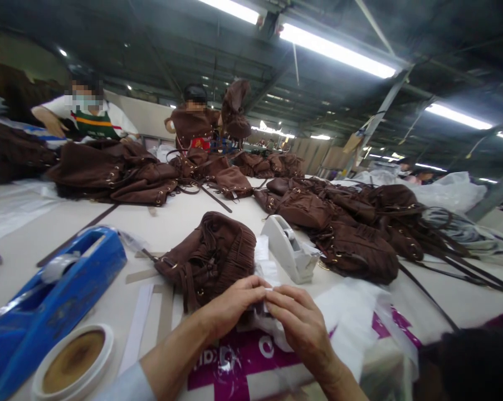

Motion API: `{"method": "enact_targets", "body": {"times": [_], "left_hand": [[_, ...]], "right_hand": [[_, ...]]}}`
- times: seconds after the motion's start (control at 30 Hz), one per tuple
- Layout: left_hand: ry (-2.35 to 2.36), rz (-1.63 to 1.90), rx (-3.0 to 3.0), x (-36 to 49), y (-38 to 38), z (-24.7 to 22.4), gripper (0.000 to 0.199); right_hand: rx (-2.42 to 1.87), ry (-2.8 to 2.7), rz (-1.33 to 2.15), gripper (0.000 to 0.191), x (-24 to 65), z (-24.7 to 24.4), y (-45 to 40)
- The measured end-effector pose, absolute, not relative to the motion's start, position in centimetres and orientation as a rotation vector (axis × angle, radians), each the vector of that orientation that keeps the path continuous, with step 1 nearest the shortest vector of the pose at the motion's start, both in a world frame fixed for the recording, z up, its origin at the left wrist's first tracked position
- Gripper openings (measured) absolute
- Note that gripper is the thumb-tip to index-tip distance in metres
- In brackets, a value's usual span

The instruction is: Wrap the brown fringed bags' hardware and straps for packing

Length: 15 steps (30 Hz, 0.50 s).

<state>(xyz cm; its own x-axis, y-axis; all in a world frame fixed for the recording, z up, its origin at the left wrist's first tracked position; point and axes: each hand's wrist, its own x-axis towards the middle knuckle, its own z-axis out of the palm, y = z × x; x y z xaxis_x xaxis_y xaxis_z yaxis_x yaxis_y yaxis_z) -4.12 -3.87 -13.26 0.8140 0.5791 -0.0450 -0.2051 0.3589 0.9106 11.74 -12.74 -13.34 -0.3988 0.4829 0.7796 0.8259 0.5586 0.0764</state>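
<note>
On a pale tabletop (239, 214), clock places from the hands: one long blue tape dispenser (63, 312), nine o'clock; one dark-brown fringed suede-like bag (220, 248), ten, long axis seemingly eight-to-two, nearer the left hand (243, 301), which pinches one small white piece (268, 291), material unclear; one pale-grey tape dispenser (287, 248), one o'clock; the right hand (300, 317), pinching the same piece.

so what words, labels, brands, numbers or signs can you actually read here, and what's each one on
"O", in white on the purple-printed plastic.
More white letters left of it: partly hidden and unclear, not readable for sure.
Yellow mark on a co-worker's red patch: too small and blurred to read.
</note>
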Motion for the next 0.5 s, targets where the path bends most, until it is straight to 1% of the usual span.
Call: {"method": "enact_targets", "body": {"times": [0.07, 0.23, 0.3, 0.4, 0.5], "left_hand": [[0.310, 0.486, 1.116, -4.5, -3.6, -13.3, 0.028], [0.260, 0.432, 1.033, -4.7, -3.0, -13.6, 0.039], [0.264, 0.420, 1.014, -4.6, -2.8, -13.5, 0.041], [0.267, 0.406, 1.031, -4.4, -2.9, -13.3, 0.034], [0.290, 0.443, 1.053, -4.4, -3.1, -13.2, 0.027]], "right_hand": [[-1.037, -2.114, -0.588, 0.022, 12.1, -12.7, -12.6], [-0.989, -2.210, -0.588, 0.016, 11.9, -11.3, -12.1], [-0.997, -2.185, -0.571, 0.015, 11.8, -11.4, -11.8], [-1.079, -2.082, -0.513, 0.017, 11.9, -11.7, -11.4], [-1.043, -2.092, -0.593, 0.021, 12.1, -11.7, -11.6]]}}
